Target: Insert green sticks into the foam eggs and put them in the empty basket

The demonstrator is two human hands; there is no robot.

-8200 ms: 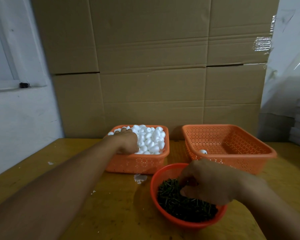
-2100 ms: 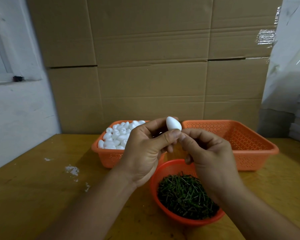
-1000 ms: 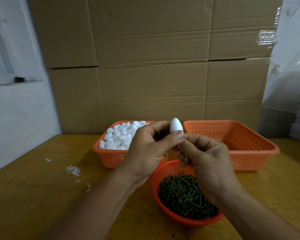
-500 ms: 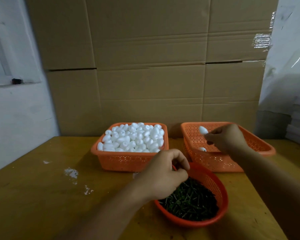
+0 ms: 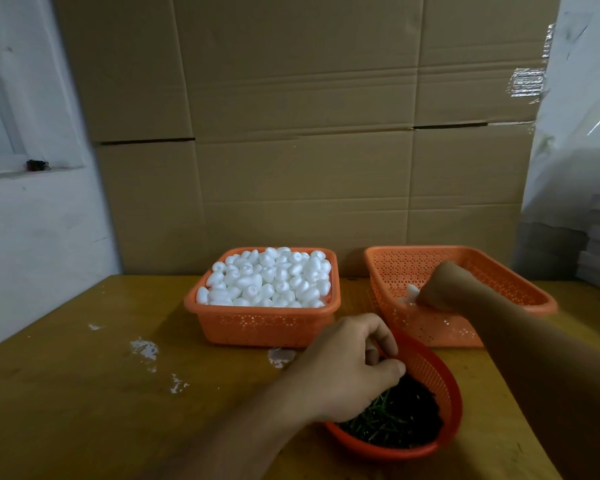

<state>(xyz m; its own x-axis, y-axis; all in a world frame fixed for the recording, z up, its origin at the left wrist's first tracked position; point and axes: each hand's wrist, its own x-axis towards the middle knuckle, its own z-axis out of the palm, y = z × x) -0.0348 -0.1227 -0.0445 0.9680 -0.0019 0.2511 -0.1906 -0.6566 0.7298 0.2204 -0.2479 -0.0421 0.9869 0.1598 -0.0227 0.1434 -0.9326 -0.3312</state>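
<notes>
Right hand (image 5: 442, 288) grip on egg (image 5: 410, 293)

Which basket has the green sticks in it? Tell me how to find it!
Start at the wooden table in front of the cardboard wall. Two square orange baskets sit at the back; nearer you, in front of them, is a round red-orange basket holding dark green sticks. It is the only round one, and the left hand reaches into it.

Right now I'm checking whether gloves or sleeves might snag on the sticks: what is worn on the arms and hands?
Nothing shows: the left hand and right hand are bare, with no gloves, rings or watch, and both forearms are unsleeved as far as the frame reaches.
</notes>
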